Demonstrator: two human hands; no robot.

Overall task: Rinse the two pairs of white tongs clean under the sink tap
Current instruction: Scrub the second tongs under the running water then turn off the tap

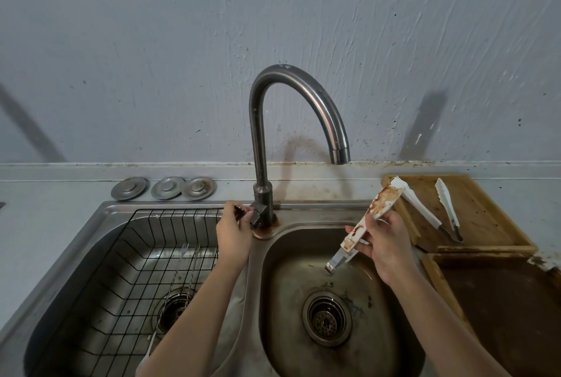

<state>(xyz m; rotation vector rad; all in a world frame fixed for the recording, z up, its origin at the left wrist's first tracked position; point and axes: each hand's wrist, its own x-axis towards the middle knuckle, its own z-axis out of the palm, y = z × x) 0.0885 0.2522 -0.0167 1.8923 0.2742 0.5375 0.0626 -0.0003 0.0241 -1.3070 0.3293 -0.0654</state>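
Observation:
My right hand (384, 243) grips a pair of white tongs (368, 219) smeared with brown sauce, held tilted over the right sink basin (303, 252), its metal hinge end pointing down. A second pair of white tongs (425, 209) lies spread open on the wooden board (482, 216) to the right. My left hand (233, 231) pinches the dark tap handle (243, 212) at the base of the curved steel tap (258, 140). No water runs from the spout (340, 155).
The left basin holds a black wire rack (127, 261) with forks in it. Three metal drain lids (164, 188) sit on the counter behind. A dark brown tray (510, 307) lies at the right, below the board. The drain strainer (327, 318) sits in the right basin.

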